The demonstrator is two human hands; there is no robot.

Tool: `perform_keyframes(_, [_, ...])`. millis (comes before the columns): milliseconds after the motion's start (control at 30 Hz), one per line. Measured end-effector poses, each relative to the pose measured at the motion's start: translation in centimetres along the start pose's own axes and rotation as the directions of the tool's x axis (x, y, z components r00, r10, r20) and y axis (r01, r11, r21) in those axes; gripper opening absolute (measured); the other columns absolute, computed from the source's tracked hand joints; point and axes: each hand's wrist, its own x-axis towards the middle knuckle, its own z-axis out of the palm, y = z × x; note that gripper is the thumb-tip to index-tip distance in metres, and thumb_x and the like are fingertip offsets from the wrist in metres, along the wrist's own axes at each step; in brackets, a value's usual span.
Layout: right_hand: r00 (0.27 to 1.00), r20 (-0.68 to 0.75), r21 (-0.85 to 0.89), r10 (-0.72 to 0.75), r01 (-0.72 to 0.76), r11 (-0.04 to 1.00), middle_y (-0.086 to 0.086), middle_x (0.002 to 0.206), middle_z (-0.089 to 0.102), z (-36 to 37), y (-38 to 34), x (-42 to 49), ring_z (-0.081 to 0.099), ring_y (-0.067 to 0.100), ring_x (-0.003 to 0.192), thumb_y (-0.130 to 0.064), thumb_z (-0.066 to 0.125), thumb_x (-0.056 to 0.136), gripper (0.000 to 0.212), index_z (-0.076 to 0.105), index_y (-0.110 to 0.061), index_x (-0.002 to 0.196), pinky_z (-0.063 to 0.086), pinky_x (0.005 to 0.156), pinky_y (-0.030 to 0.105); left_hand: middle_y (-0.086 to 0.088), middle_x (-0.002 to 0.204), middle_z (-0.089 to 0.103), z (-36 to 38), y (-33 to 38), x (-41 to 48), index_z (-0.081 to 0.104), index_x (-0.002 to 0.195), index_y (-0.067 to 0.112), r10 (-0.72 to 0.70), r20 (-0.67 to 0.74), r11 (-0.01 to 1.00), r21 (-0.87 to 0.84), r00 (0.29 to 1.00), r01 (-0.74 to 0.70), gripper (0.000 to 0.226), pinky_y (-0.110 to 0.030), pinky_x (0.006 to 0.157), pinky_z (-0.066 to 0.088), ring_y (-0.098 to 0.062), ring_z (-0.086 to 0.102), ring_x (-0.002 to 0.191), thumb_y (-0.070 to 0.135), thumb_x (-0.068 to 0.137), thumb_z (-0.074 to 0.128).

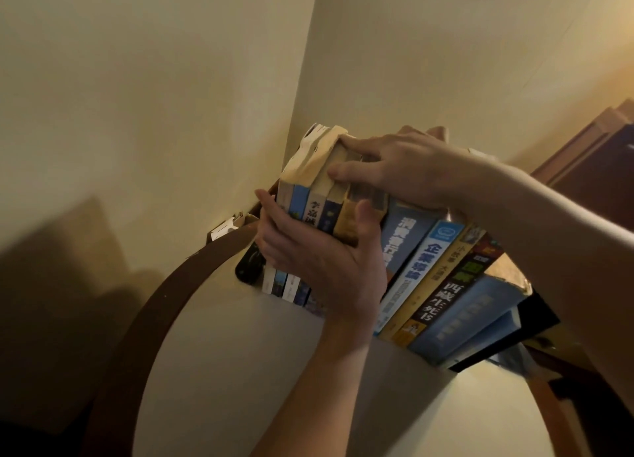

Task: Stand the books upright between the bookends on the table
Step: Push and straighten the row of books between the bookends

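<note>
Left grip (319, 261) clasps a cluster of small paperbacks with blue, white and tan spines (310, 209): thumb across the spines, fingers wrapped round the cluster's left side. Right grip (394, 168) lies on top of the same paperbacks, fingers fairly straight and spread, pressing the yellowed page edges; its forearm comes in from the right.

The paperbacks stand upright at the left end of the row, touching a run of taller blue, yellow and dark-spined books (446, 285) on their right. The row sits on a round white worktop with dark brown rim (240, 371), set in a corner of cream walls (137, 96). A black rounded piece (247, 264) is just left of the paperbacks; can't tell if it's a bookend. A flat black bookend (538, 316) is at the right end. A brown wooden frame (583, 154) is upper right.

Spine titles are Chinese. The dark spine reads 西藏生死 plus one more character, the blue-and-white spine starts 企業, and the others are too blurred.
</note>
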Motion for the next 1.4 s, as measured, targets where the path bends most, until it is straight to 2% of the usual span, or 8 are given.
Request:
perform_keyframes(433, [1.000, -0.023, -0.012, 0.007, -0.007, 1.000, -0.005, 0.142, 0.054, 0.1, -0.5, -0.6, 0.038, 0.026, 0.129, -0.078, 0.021, 0.091, 0.071, 0.037, -0.042, 0.150, 0.021, 0.100, 0.050, -0.018, 0.141, 0.045, 0.4, -0.2, 0.2, 0.029, 0.153, -0.002, 0.037, -0.053, 0.999, -0.006, 0.998, -0.038, 0.107, -0.055, 0.109, 0.031, -0.032, 0.042, 0.132, 0.083, 0.087, 0.027])
perform_keyframes(667, [0.985, -0.165, 0.033, -0.042, 0.048, 0.998, 0.002, 0.133, 0.060, -0.4, -1.3, -3.0, 0.051, 0.028, 0.122, -0.049, 0.028, 0.106, 0.047, 0.058, -0.023, 0.130, 0.037, 0.103, 0.051, -0.016, 0.149, 0.038, -1.4, -0.3, 0.7, 0.021, 0.157, 0.004, 0.004, 0.104, 1.000, -0.026, 0.995, -0.002, 0.109, -0.052, 0.118, 0.024, -0.030, 0.034, 0.140, 0.085, 0.085, 0.033])
perform_keyframes(800, [0.967, -0.252, 0.095, -0.027, 0.052, 0.994, 0.003, 0.142, 0.053, 0.7, -0.9, -5.4, 0.049, 0.028, 0.131, -0.065, 0.018, 0.100, 0.065, 0.050, -0.027, 0.142, 0.041, 0.107, 0.053, -0.012, 0.153, 0.033, -3.9, -1.4, 2.8, 0.014, 0.159, 0.013, 0.058, 0.259, 0.994, -0.100, 0.964, -0.033, 0.096, -0.063, 0.115, 0.028, -0.026, 0.030, 0.146, 0.075, 0.090, 0.041])
perform_keyframes(967, [0.926, -0.377, 0.066, 0.030, -0.006, 0.998, 0.003, 0.163, 0.024, 3.4, 1.1, -10.7, 0.016, 0.024, 0.153, -0.068, 0.008, 0.097, 0.074, 0.023, -0.027, 0.158, 0.015, 0.123, 0.053, -0.008, 0.146, 0.041, -5.6, 1.4, 7.4, 0.023, 0.155, 0.011, 0.240, 0.318, 0.967, -0.156, 0.917, -0.199, 0.084, -0.054, 0.106, 0.044, -0.021, 0.041, 0.136, 0.053, 0.089, 0.052])
perform_keyframes(1067, [0.911, -0.403, 0.089, 0.088, -0.057, 0.994, 0.005, 0.163, 0.022, 4.8, 2.1, -13.6, 0.014, 0.028, 0.152, -0.062, 0.010, 0.099, 0.069, 0.022, -0.028, 0.158, 0.018, 0.122, 0.056, -0.007, 0.142, 0.051, -5.6, 5.4, 9.3, 0.038, 0.148, 0.008, 0.476, 0.483, 0.864, -0.102, 0.735, -0.492, 0.071, -0.040, 0.107, 0.037, -0.019, 0.046, 0.130, 0.053, 0.093, 0.042])
perform_keyframes(1233, [0.921, -0.378, 0.102, 0.099, -0.065, 0.993, 0.008, 0.162, 0.028, 5.2, 1.8, -14.6, 0.021, 0.033, 0.151, -0.058, 0.013, 0.099, 0.065, 0.028, -0.029, 0.156, 0.029, 0.118, 0.055, 0.008, 0.163, 0.030, -3.2, 9.3, 9.4, 0.027, 0.157, 0.030, 0.362, 0.927, 0.611, -0.159, 0.096, -0.775, 0.061, -0.049, 0.123, 0.016, -0.018, 0.021, 0.151, 0.057, 0.103, 0.019])
perform_keyframes(1300, [0.916, -0.387, 0.093, 0.102, -0.072, 0.993, 0.008, 0.160, 0.032, 5.3, 1.6, -14.5, 0.025, 0.034, 0.149, -0.056, 0.016, 0.101, 0.062, 0.033, -0.027, 0.154, 0.036, 0.114, 0.055, 0.014, 0.166, 0.014, -2.7, 8.9, 9.1, 0.020, 0.158, 0.038, 0.202, 0.979, 0.593, -0.119, 0.004, -0.796, 0.057, -0.051, 0.125, 0.006, -0.017, 0.010, 0.154, 0.057, 0.105, 0.016])
perform_keyframes(1400, [0.909, -0.399, 0.124, 0.122, -0.078, 0.989, 0.007, 0.161, 0.030, 5.8, 1.7, -14.7, 0.022, 0.033, 0.150, -0.053, 0.023, 0.101, 0.057, 0.034, -0.028, 0.152, 0.041, 0.110, 0.056, 0.018, 0.166, 0.010, -2.7, 8.1, 9.5, 0.021, 0.157, 0.041, 0.147, 0.989, 0.656, -0.099, -0.002, -0.748, 0.053, -0.054, 0.125, 0.010, -0.018, 0.009, 0.155, 0.055, 0.106, 0.019])
